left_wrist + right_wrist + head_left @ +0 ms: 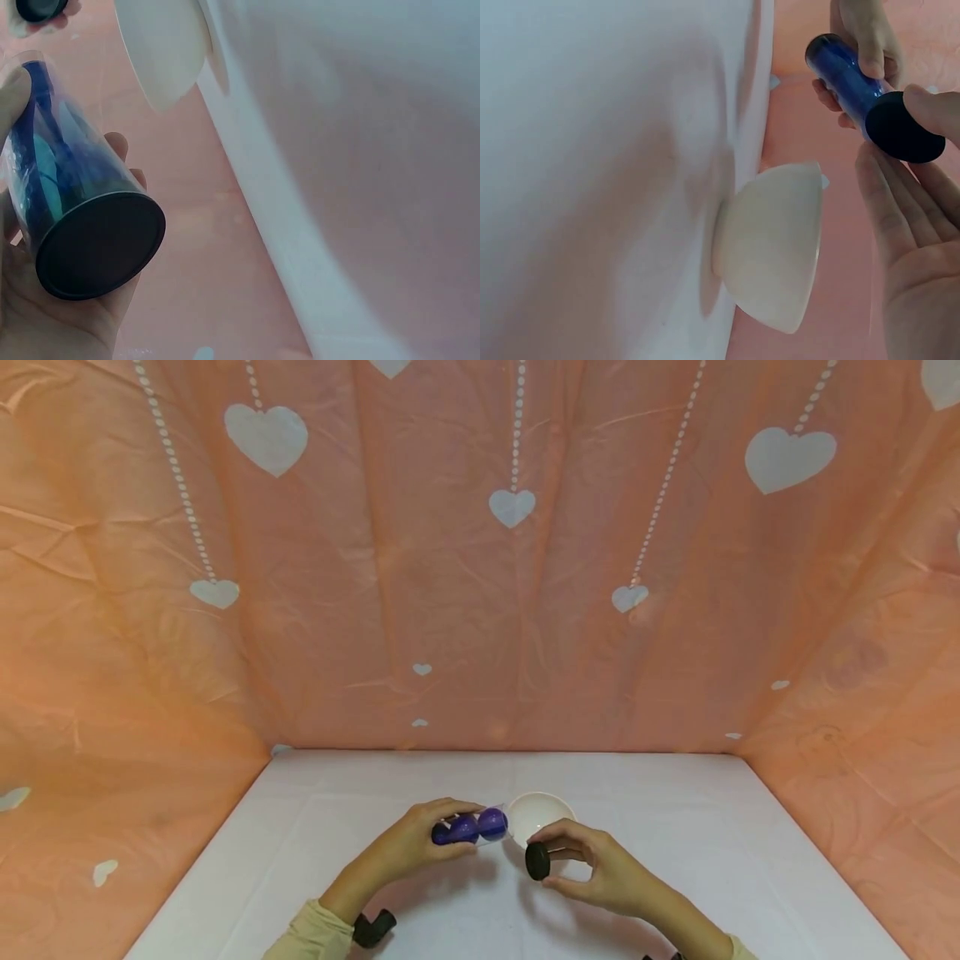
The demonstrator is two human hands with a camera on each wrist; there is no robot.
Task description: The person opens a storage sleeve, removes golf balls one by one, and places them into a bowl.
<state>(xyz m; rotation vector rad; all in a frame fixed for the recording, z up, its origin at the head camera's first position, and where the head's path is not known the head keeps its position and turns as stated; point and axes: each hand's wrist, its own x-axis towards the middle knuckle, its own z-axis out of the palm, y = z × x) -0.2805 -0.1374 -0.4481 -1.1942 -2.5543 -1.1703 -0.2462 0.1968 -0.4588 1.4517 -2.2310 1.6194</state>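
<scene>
My left hand [416, 839] grips a clear cylindrical container [492, 824] above the table, tilted on its side. Purple-blue balls show through its wall, and its black base [101, 246] faces the left wrist camera. Between the thumb and fingers of my right hand [600, 864] is a round black lid [537, 861], held apart from the container. A white bowl [534, 814] stands on the table just beyond both hands. From the right wrist view, the lid [904, 127] overlaps the container's near end, hiding its mouth.
The table [337, 793] has a white cover. Orange cloth [450, 610] with white hearts encloses it at the back and sides. A black strap or mount piece [375, 929] shows by the left wrist.
</scene>
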